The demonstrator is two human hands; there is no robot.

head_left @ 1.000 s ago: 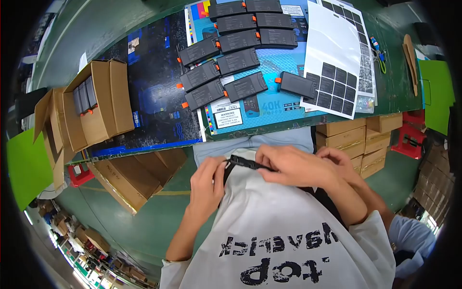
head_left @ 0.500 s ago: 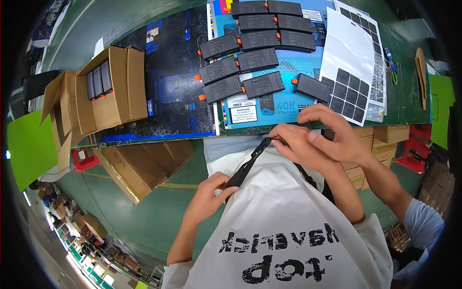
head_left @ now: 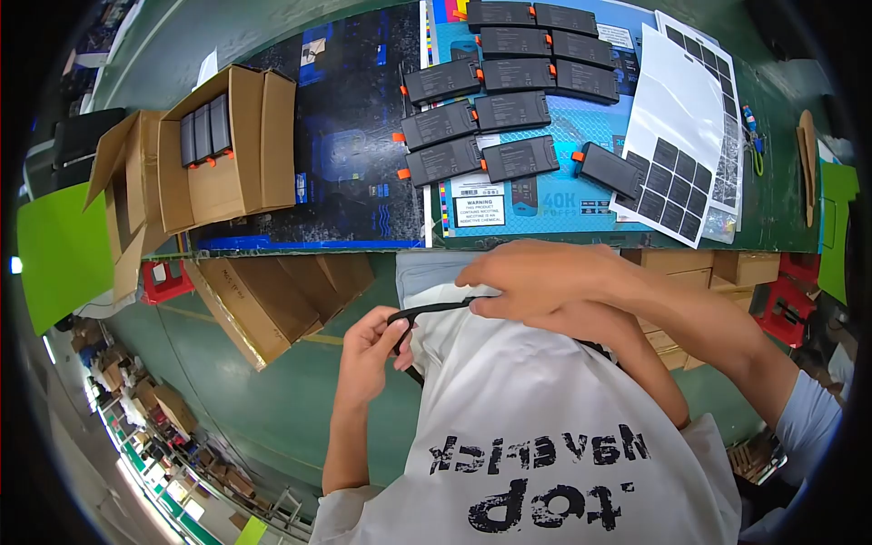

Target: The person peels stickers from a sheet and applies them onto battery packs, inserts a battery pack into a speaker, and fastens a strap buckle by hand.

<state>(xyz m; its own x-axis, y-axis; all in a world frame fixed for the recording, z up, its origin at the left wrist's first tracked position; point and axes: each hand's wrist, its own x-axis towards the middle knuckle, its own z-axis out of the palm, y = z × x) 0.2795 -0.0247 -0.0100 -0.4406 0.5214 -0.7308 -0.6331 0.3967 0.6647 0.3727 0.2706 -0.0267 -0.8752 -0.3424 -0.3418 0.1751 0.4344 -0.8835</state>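
Note:
A black strap (head_left: 436, 310) runs across the upper part of the white shirt. My left hand (head_left: 368, 350) pinches its left end, where the strap bends round the fingers. At the strap's other end, my right hand (head_left: 581, 320) lies mostly under another person's hand (head_left: 536, 272), which reaches in from the right. The fingers of my right hand are hidden there. Beyond the hands, black rectangular devices with orange tabs lie in rows on the table, one device (head_left: 520, 159) near its front edge.
An open carton (head_left: 272, 145) holding several black devices stands at the left. A single device (head_left: 609, 171) overlaps white label sheets (head_left: 668, 127) at the right. Cartons (head_left: 282, 295) and red stools (head_left: 783, 309) are below the table. The co-worker's blue sleeve (head_left: 808, 422) is at the right.
The other person's hand has moved left over my right hand. The strap has gone from steeply slanted to nearly level, and my left hand has risen slightly. The view has shifted, moving the table rightward in the picture.

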